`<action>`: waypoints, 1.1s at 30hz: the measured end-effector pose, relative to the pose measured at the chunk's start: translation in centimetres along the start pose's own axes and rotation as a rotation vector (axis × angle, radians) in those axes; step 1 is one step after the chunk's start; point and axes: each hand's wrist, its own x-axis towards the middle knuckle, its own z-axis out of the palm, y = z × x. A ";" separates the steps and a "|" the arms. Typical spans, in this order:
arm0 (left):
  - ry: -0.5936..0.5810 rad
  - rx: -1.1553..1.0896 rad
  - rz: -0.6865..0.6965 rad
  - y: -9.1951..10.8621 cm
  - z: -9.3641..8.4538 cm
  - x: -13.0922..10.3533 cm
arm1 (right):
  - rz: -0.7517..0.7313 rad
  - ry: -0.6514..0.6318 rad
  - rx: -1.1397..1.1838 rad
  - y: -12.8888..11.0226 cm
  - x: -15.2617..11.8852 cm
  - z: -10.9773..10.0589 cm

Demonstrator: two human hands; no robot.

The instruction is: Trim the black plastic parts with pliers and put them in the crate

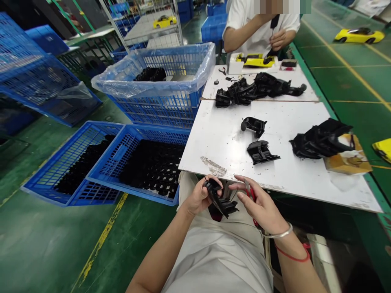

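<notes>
My left hand (pixel 200 197) grips a black molded plastic part (pixel 222 203) above my lap, just off the table's near edge. To its right, my right hand (pixel 259 203) has its fingers curled around red-handled pliers (pixel 251 193); the jaws are hard to make out. A small gap lies between that hand and the part. On the white table (pixel 214 134) ahead lie two loose black parts, one nearer (pixel 262 152) and one farther (pixel 254 126), among small black scraps.
Stacked black parts (pixel 320 138) lean on a cardboard box (pixel 348 160) at right. A heap of black parts (pixel 259 87) lies farther back, before a co-worker (pixel 259 32). Blue crates (pixel 106 160) filled with black parts stand on the floor at left, beside a plastic-lined crate (pixel 155 101).
</notes>
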 end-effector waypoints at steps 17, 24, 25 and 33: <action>0.046 0.101 -0.068 -0.1 -0.5 1.6 | 0.151 -0.070 0.370 0.7 1.1 -1.3; 0.027 0.106 -0.098 0.5 -0.3 2.1 | 0.130 0.009 0.347 0.7 1.9 -1.2; 0.025 0.105 -0.099 0.6 -0.2 2.2 | 0.116 0.020 0.331 0.8 2.0 -1.2; 0.037 0.118 -0.127 1.0 0.1 2.7 | 0.124 0.008 0.372 1.5 2.5 -1.8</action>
